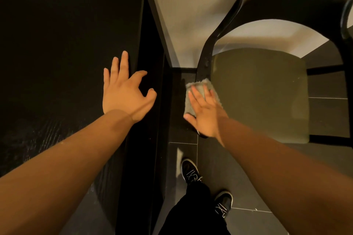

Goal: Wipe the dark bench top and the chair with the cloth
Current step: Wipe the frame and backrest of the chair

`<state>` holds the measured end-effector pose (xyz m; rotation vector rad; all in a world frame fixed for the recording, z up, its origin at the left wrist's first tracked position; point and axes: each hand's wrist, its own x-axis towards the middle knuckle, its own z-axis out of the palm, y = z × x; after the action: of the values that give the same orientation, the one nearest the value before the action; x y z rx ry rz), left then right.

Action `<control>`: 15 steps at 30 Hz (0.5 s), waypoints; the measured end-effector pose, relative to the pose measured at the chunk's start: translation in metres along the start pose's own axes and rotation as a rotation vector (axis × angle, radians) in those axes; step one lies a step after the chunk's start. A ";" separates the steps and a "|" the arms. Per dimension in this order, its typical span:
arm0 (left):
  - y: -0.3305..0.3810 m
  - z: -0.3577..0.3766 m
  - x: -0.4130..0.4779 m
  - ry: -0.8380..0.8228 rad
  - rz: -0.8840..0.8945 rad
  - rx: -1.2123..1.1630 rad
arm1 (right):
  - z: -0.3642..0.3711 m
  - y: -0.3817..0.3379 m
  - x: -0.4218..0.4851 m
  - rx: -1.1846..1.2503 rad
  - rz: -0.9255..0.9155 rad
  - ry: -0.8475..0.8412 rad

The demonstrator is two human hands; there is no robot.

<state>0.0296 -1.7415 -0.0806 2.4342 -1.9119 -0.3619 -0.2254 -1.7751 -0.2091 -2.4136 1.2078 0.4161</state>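
Head view. Cloth: soft, light, limp; I judge flat-palm pressure holds it best. Right hand, fingers straight, presses it on the chair frame's left side. Left hand spread on counter, left of chair.

Dim warm light, wide-angle bowing, soft blur

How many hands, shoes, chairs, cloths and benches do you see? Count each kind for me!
hands: 2, the left hand and the right hand
shoes: 2, left shoe and right shoe
chair: 1
cloth: 1
bench: 1
Total: 7
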 end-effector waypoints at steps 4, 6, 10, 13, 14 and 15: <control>0.001 0.000 0.001 0.001 -0.003 0.000 | -0.009 -0.006 0.014 0.151 0.110 0.050; 0.002 0.000 0.001 -0.003 -0.005 0.004 | 0.003 -0.013 -0.003 0.212 0.102 0.086; 0.001 0.000 0.002 -0.007 0.005 0.014 | 0.029 -0.015 -0.035 0.281 0.038 0.095; 0.001 0.000 0.003 0.004 0.002 0.014 | 0.020 -0.007 -0.015 0.134 -0.004 0.162; 0.001 0.000 0.003 0.006 0.000 0.015 | 0.014 -0.003 -0.001 0.086 -0.001 0.216; 0.000 0.001 0.004 0.008 -0.001 0.013 | 0.007 0.002 0.013 0.040 0.011 0.232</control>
<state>0.0299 -1.7449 -0.0818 2.4415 -1.9163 -0.3405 -0.2200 -1.7815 -0.2211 -2.4736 1.3121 0.1155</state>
